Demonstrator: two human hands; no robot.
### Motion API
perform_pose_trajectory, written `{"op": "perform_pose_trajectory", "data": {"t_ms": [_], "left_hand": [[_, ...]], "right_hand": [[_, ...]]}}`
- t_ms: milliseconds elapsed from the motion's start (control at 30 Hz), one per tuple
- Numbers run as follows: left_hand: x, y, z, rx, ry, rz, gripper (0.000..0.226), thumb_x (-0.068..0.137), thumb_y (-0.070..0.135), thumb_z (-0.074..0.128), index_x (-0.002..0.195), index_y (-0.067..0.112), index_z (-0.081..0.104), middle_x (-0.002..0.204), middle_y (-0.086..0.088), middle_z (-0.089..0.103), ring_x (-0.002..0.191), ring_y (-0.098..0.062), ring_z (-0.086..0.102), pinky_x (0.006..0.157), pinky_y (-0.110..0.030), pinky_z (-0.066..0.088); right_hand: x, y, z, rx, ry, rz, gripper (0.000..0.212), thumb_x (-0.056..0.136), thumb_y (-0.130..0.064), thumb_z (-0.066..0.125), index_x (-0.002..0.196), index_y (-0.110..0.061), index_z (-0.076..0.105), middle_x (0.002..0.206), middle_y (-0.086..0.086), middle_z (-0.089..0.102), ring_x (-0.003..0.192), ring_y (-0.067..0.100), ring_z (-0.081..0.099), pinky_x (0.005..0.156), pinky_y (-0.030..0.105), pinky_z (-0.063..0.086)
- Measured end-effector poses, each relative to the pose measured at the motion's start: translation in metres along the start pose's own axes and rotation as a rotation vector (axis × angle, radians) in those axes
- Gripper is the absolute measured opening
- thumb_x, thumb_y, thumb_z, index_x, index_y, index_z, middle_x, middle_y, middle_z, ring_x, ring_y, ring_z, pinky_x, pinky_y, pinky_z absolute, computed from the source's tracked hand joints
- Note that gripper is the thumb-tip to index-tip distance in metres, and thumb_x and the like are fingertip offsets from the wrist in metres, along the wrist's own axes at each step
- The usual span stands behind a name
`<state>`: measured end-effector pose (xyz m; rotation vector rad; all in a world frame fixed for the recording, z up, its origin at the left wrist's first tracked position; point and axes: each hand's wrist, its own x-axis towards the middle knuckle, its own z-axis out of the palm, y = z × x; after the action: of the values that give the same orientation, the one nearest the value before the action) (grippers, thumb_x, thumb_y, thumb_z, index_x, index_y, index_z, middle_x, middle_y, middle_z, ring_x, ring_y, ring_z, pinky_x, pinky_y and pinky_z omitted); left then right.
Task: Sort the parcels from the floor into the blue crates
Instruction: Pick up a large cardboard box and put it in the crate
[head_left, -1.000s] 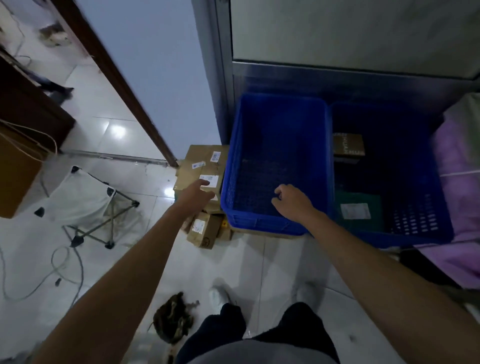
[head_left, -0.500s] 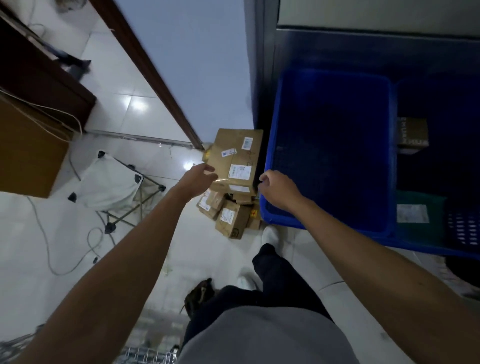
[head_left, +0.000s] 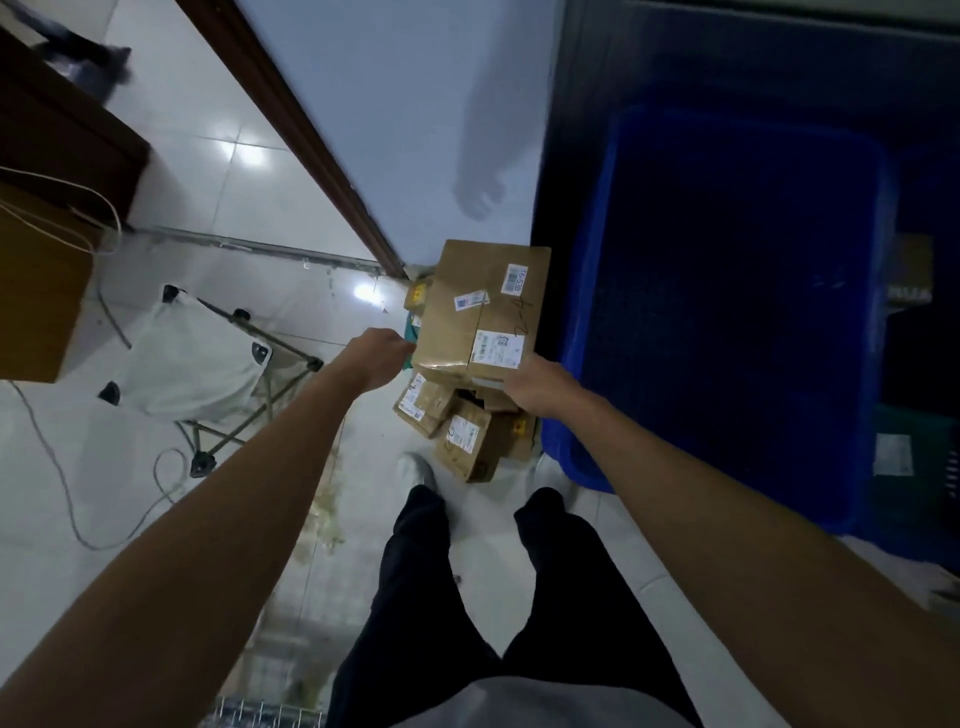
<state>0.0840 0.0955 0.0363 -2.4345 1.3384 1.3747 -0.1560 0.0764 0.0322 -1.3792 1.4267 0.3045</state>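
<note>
A large brown cardboard parcel (head_left: 483, 306) with white labels tops a pile of smaller brown parcels (head_left: 457, 431) on the floor, against the wall. My left hand (head_left: 382, 356) grips its near left corner and my right hand (head_left: 537, 384) grips its near right corner. Just to the right stands a blue crate (head_left: 587, 364), its inside dark. A second blue crate (head_left: 924, 514) at the far right holds a brown box (head_left: 911, 275) and a green parcel (head_left: 906, 447).
A white folding stool (head_left: 192, 358) stands on the tiled floor to the left, with a loose cable (head_left: 62, 478) near it. A dark wooden cabinet (head_left: 47, 223) fills the upper left. My legs (head_left: 483, 597) and shoes are right below the pile.
The view tilted down and shifted left toward the pile. My right hand left the crate's rim and closed on the big parcel's right corner; my left hand closed on its left corner.
</note>
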Motion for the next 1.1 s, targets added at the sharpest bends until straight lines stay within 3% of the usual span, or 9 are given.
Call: {"op": "perform_pose_trajectory", "data": {"t_ms": [100,200,333,433,533,667,800,933,1100], "left_hand": [[0.047,-0.011,0.008,0.032,-0.033,-0.047,0.044,0.106,0.036,0.041,0.129,0.004,0.061,0.129,-0.017,0.063,0.119,-0.035,0.058,0.098,-0.041,0.045],[0.104,-0.031,0.029,0.104,-0.075,-0.027,0.054,0.108,0.043,0.03,0.135,0.005,0.055,0.138,-0.019,0.057,0.122,-0.036,0.055,0.095,-0.04,0.042],[0.168,-0.063,0.057,0.219,-0.157,-0.051,0.058,0.106,0.047,0.029,0.134,0.002,0.054,0.132,-0.021,0.06,0.118,-0.036,0.057,0.087,-0.037,0.042],[0.21,-0.089,0.079,0.214,-0.167,-0.08,0.06,0.104,0.051,0.034,0.139,0.003,0.046,0.134,-0.022,0.058,0.119,-0.038,0.056,0.09,-0.04,0.044],[0.248,-0.105,0.096,0.15,-0.206,-0.075,0.065,0.103,0.055,0.036,0.143,0.004,0.042,0.138,-0.021,0.055,0.122,-0.038,0.054,0.095,-0.041,0.044],[0.292,-0.133,0.117,-0.094,-0.288,-0.036,0.104,0.067,0.094,0.038,0.135,0.015,0.052,0.128,-0.011,0.062,0.113,-0.032,0.063,0.102,-0.051,0.05],[0.299,-0.136,0.132,-0.239,-0.318,-0.079,0.068,0.084,0.071,0.044,0.13,0.022,0.055,0.12,-0.003,0.066,0.109,-0.026,0.065,0.104,-0.054,0.047],[0.293,-0.129,0.131,-0.298,-0.289,-0.112,0.065,0.089,0.064,0.046,0.138,0.022,0.05,0.127,-0.004,0.063,0.114,-0.027,0.063,0.107,-0.054,0.045],[0.271,-0.117,0.115,-0.236,-0.231,-0.084,0.046,0.106,0.045,0.036,0.142,0.019,0.047,0.132,-0.009,0.058,0.117,-0.028,0.058,0.106,-0.051,0.047]], "right_hand": [[0.035,-0.001,0.016,0.159,0.083,0.118,0.022,0.098,-0.03,0.052,0.116,-0.018,0.052,0.097,-0.003,0.054,0.089,0.016,0.055,0.069,0.029,0.047],[0.08,-0.001,0.039,0.267,0.238,0.188,0.038,0.097,-0.032,0.052,0.131,-0.014,0.049,0.119,0.004,0.058,0.106,0.023,0.057,0.084,0.036,0.051],[0.153,0.01,0.068,0.329,0.524,0.309,0.051,0.097,-0.033,0.055,0.14,-0.011,0.041,0.136,0.01,0.046,0.108,0.024,0.053,0.07,0.031,0.046],[0.204,0.029,0.083,0.264,0.66,0.424,0.063,0.096,-0.037,0.054,0.147,-0.007,0.033,0.144,0.016,0.039,0.124,0.033,0.048,0.088,0.044,0.048],[0.248,0.049,0.102,0.312,0.659,0.499,0.069,0.095,-0.04,0.055,0.149,-0.006,0.03,0.147,0.019,0.037,0.129,0.039,0.046,0.098,0.047,0.041],[0.276,0.069,0.122,0.381,0.661,0.507,0.06,0.097,-0.043,0.053,0.143,-0.008,0.038,0.14,0.016,0.043,0.116,0.033,0.053,0.079,0.037,0.041],[0.292,0.084,0.134,0.474,0.672,0.496,0.064,0.092,-0.053,0.053,0.139,-0.011,0.042,0.129,0.012,0.052,0.099,0.024,0.054,0.075,0.036,0.047],[0.292,0.086,0.131,0.581,0.632,0.503,0.067,0.084,-0.062,0.052,0.134,-0.018,0.044,0.117,0.01,0.064,0.096,0.026,0.065,0.078,0.044,0.059],[0.272,0.083,0.121,0.564,0.659,0.464,0.049,0.099,-0.044,0.05,0.136,-0.013,0.048,0.111,0.004,0.06,0.087,0.019,0.054,0.054,0.023,0.034]]}}
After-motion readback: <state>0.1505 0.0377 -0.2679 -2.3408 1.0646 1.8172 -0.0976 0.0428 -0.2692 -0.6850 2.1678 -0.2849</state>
